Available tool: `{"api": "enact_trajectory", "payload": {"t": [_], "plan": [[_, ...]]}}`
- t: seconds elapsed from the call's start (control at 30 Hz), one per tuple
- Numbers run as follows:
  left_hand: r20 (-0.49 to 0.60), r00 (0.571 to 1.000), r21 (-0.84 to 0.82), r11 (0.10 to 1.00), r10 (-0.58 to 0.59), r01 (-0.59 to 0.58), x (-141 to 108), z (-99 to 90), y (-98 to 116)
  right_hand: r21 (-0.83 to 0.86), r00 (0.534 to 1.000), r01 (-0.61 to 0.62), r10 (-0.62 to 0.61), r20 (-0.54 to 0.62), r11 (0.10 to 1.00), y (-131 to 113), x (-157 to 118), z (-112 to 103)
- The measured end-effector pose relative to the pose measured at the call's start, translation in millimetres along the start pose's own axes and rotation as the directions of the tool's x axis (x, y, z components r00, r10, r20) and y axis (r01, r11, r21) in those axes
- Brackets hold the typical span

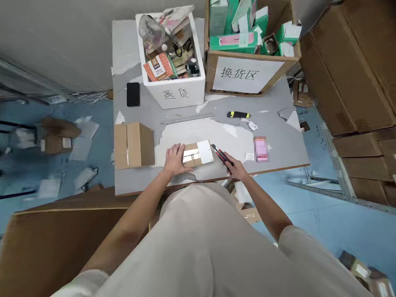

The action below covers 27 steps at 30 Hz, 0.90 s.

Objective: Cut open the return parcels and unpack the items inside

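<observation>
A small cardboard box (198, 153) with clear tape and a white label lies flat near the table's front edge. My left hand (175, 160) grips its left end, thumb along the near side and fingers over the far side. In my right hand (235, 166) is a red and black box cutter (221, 155), its blade out and its tip just beside the box's right end. A larger closed cardboard box (133, 145) stands to the left of my left hand. Right of my right hand lies a pink item (261, 149), blurred out, beside a small white slip (249, 156).
At the table's back stand a white foam bin (182, 94) of mixed goods and a carton (213, 70) of green boxes. A black phone (133, 94) and a second, yellow-black cutter (239, 114) lie on the grey table (284, 144). Large cartons (355, 62) are stacked at right.
</observation>
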State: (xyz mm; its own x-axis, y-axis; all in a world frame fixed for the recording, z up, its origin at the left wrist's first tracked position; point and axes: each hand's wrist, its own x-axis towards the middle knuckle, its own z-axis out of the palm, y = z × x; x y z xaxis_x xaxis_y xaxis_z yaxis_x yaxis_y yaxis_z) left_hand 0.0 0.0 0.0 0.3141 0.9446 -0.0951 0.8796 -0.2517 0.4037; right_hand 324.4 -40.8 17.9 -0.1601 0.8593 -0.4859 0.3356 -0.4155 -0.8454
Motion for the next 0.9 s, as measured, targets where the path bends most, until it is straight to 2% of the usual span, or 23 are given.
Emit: {"api": "enact_trajectory", "payload": {"t": [0.2,0.37,0.47,0.53,0.67,0.77,0.9], "plan": [[-0.028,0.999,-0.040,0.999,0.021,-0.022,-0.9,1.2,-1.3,-0.028,1.000,-0.009,0.010,0.005,1.000,-2.9,0.3,-0.4],[-0.058,0.998,-0.082,0.996,0.033,-0.038,0.9,2.9,-1.8,-0.169,1.000,-0.013,0.017,0.021,0.986,-11.4,0.0,-3.1],[-0.086,0.996,-0.117,0.992,0.033,-0.043,1.8,4.8,-0.7,-0.276,1.000,0.006,0.003,0.031,0.961,-21.5,-1.5,-12.0],[-0.103,0.994,-0.122,0.992,0.025,-0.038,1.7,6.4,0.0,-0.319,0.996,0.039,-0.012,0.086,0.947,-27.5,-2.8,-21.5],[-0.121,0.992,-0.096,0.995,0.021,-0.033,0.2,9.4,0.6,-0.311,0.977,-0.003,0.070,0.203,0.950,-35.1,-5.5,-41.2],[-0.113,0.993,-0.088,0.996,0.018,-0.028,-1.0,9.7,1.3,-0.339,0.968,-0.023,0.106,0.229,0.941,-41.6,-6.1,-50.7],[-0.096,0.995,-0.074,0.997,0.017,-0.024,-1.4,7.3,3.4,-0.437,0.964,0.023,0.097,0.249,0.899,-52.6,-6.8,-54.8]]}}
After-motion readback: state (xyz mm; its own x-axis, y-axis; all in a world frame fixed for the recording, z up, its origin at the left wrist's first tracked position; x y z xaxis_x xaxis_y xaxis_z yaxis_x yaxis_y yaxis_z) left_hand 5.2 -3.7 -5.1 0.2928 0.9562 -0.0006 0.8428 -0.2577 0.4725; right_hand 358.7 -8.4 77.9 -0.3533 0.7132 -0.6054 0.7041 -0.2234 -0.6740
